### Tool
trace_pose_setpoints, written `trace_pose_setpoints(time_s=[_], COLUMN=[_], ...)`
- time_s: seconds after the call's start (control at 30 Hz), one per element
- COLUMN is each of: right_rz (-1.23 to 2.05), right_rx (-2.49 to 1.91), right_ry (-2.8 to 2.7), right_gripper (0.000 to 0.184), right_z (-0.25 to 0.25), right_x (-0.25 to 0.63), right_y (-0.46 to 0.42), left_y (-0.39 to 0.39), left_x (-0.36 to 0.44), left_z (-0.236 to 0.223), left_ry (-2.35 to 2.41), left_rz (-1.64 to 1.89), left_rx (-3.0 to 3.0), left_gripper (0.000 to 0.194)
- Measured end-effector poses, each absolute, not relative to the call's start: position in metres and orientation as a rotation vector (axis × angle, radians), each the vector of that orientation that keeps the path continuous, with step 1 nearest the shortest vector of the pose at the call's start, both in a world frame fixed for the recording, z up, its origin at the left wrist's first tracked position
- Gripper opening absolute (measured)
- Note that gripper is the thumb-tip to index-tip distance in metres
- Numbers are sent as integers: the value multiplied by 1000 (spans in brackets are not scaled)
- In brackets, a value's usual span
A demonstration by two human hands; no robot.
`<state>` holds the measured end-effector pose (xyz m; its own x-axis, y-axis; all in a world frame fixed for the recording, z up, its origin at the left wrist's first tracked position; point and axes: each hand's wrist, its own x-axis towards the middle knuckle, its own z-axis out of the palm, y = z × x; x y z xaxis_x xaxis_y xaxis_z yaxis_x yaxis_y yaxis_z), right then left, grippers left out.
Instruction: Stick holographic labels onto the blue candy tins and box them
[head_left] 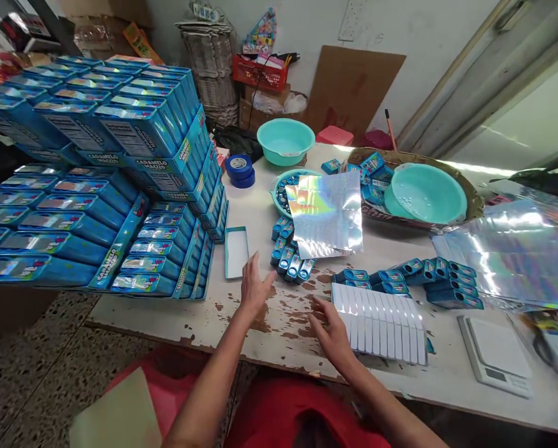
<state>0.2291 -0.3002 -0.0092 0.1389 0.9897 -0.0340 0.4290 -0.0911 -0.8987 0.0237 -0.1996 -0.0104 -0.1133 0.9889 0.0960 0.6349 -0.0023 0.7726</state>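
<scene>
My left hand (pixel 255 287) hovers over the table beside a shallow open box (pixel 236 252) with a teal rim and white inside. Its fingers are apart and nothing shows in them. Between my hands and further back stands a group of small blue boxes (pixel 291 258). My right hand (pixel 331 331) is open too, thumb apart from the fingers, at the left edge of a sheet of white label strips (pixel 384 323). I cannot tell whether it touches the sheet. More blue boxes (pixel 388 280) lie behind that sheet.
Tall stacks of blue packed boxes (pixel 157 168) fill the left side. Behind are blue tape rolls (pixel 240 170), a teal basin (pixel 286 142), shiny silver sheets (pixel 330 214) and another basin (pixel 428 194) in a cardboard tray. A white scale (pixel 496 354) stands at right.
</scene>
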Motion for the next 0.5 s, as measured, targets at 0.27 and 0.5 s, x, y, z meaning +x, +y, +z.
trace_pose_setpoints(time_s=[0.27,0.5], right_rz=[880,1239], right_rx=[-1549,-1621], right_ry=[-1430,-990], right_gripper=[35,63], right_z=[0,-30], right_x=[248,245], right_y=[-249,-254], left_y=[-150,-233], left_x=[22,50], left_z=[-67,-61], left_ry=[2205,2133], left_rz=[-62,66], left_rx=[1574,1658], left_gripper=[35,44])
